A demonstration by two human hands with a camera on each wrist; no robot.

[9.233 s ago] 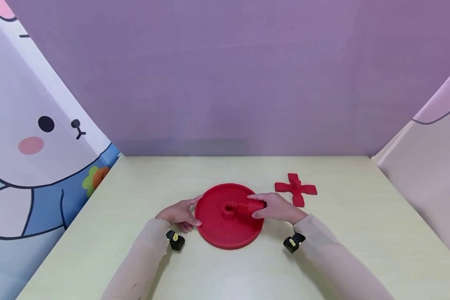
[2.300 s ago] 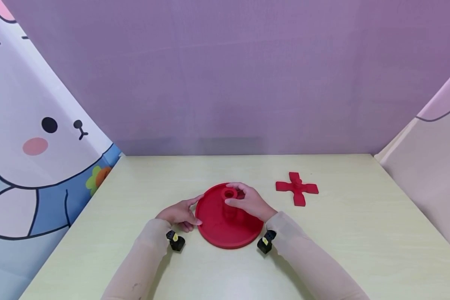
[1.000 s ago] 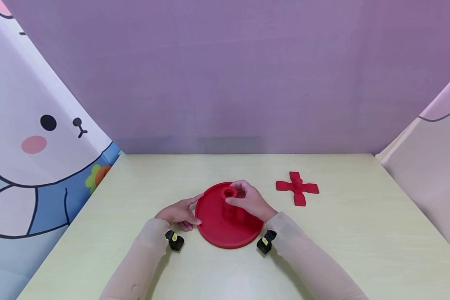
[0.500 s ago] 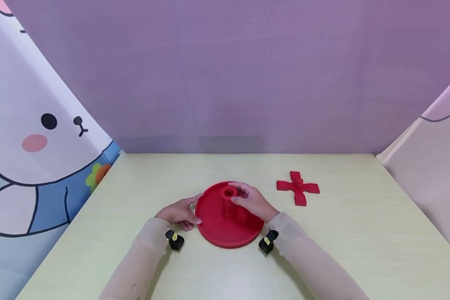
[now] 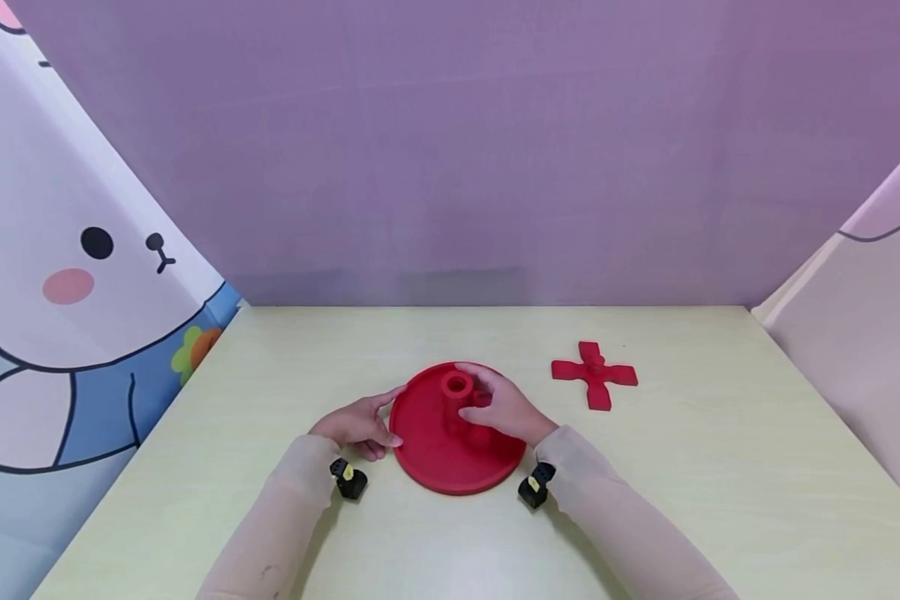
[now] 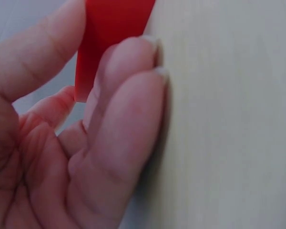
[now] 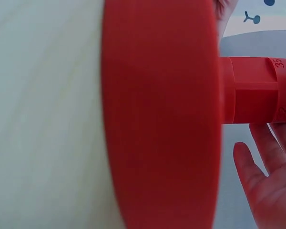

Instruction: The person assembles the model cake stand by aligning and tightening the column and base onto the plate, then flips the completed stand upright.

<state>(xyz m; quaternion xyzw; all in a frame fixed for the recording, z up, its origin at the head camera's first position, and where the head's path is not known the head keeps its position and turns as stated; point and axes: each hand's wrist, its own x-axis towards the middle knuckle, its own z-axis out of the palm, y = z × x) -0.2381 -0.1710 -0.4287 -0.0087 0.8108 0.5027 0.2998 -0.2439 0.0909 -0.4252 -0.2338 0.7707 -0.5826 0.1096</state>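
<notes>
A red round plate [image 5: 438, 462] with a raised rim lies on the table. From its middle a hollow red tube [image 5: 457, 387] stands upright; the right wrist view shows flat faces and small markings on this tube [image 7: 255, 90]. My left hand [image 5: 356, 427] holds the plate's left rim between thumb and forefinger. In the left wrist view, other fingers of that left hand [image 6: 119, 124] are bent against the tabletop beside the rim. My right hand [image 5: 508, 410] has thumb and forefinger round the tube's upper part; the wrist view shows its lower fingers [image 7: 271, 143] loosely spread.
A red four-armed cross piece [image 5: 595, 375] with a small central knob lies at the back right of the pale table [image 5: 307, 350]. A purple cloth backdrop [image 5: 457, 167] rises behind. A cartoon-printed cloth [image 5: 67, 250] borders the left side, and white cloth the right.
Earliest, the right hand held the tube lying sideways above the plate's hollow stub; the tube now stands upright there. Lately the right thumb has shifted along the tube. The left hand stays put.
</notes>
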